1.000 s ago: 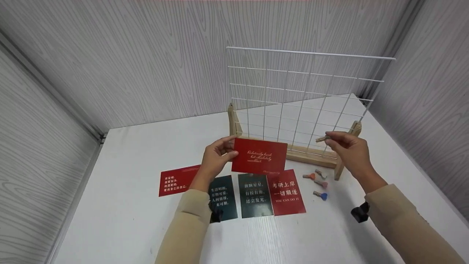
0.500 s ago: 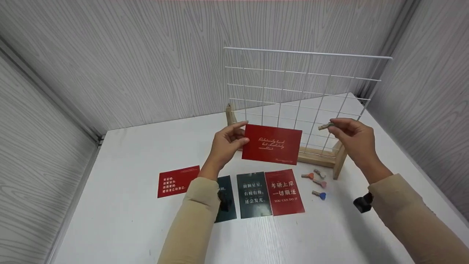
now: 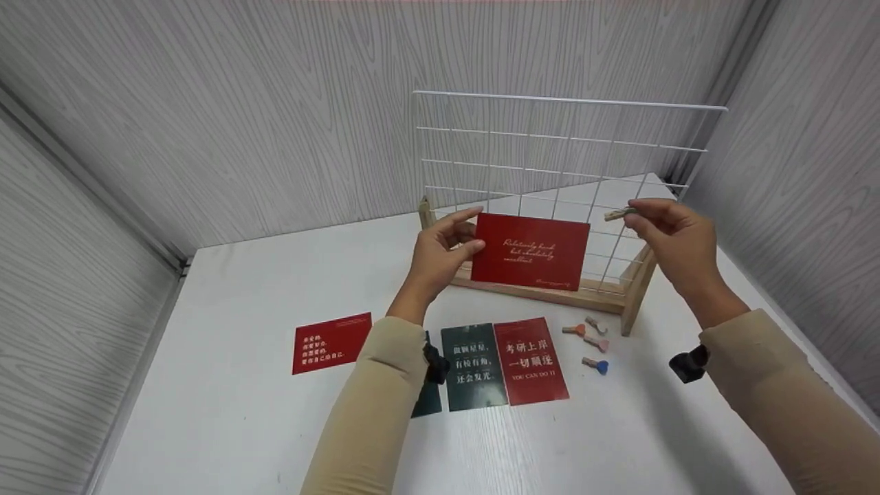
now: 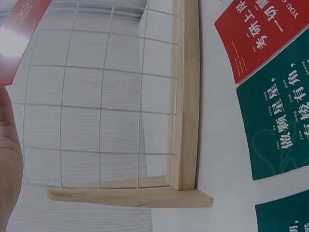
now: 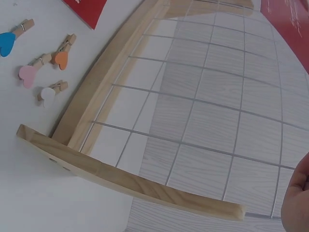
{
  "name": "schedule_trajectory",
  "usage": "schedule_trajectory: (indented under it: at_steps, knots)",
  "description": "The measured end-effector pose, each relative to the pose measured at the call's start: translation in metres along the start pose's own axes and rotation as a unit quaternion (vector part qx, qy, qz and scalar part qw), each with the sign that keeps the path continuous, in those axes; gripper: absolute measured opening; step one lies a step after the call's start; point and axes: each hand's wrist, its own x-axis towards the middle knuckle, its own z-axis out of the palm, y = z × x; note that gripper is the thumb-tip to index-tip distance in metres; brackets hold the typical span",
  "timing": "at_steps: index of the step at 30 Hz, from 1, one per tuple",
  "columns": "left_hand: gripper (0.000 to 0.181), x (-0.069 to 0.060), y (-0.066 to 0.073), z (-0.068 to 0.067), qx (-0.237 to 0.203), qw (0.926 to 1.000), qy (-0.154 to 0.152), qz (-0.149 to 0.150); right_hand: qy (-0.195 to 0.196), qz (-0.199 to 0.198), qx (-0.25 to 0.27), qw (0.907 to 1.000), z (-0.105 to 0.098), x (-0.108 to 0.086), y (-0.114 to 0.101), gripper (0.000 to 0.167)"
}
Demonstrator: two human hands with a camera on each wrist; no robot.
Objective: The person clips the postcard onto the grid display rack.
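Observation:
In the head view my left hand (image 3: 440,254) pinches the left edge of a red card (image 3: 529,251) with white script, held upright in front of the white wire grid (image 3: 570,100). To its right, my right hand (image 3: 677,240) pinches a small wooden clip (image 3: 619,214) between thumb and fingers, near the grid's right side. The left wrist view shows part of the left hand (image 4: 8,159) below the red card (image 4: 17,38). Only an edge of the right hand (image 5: 297,198) shows in the right wrist view, with its clip out of sight.
Wooden feet and a wooden bar (image 3: 598,300) hold the grid. On the white table lie a red card (image 3: 330,342), a partly covered green card (image 3: 429,400), another green card (image 3: 476,368), a red card (image 3: 531,361) and several heart clips (image 3: 595,365).
Both hands have risen. The left hand has carried its red card up and to the right, in front of the grid; the right hand has lifted its clip slightly to the right.

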Motion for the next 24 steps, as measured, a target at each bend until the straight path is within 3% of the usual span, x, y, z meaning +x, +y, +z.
schedule_trajectory:
  at_steps: [6,13,24]
  knots:
    - [0.045,0.009,0.006,0.011,-0.004,0.9996,0.0,0.029,0.025,-0.016,0.009,0.9995,-0.003,0.01,-0.001,0.024]
    - [0.045,0.017,0.012,0.023,-0.004,0.9998,0.006,0.018,0.044,-0.032,-0.005,0.9985,-0.006,0.018,-0.008,0.025]
    - [0.043,0.026,0.022,0.039,-0.014,0.9994,0.001,0.033,0.06,-0.045,-0.016,0.9971,-0.01,0.028,-0.02,0.025]
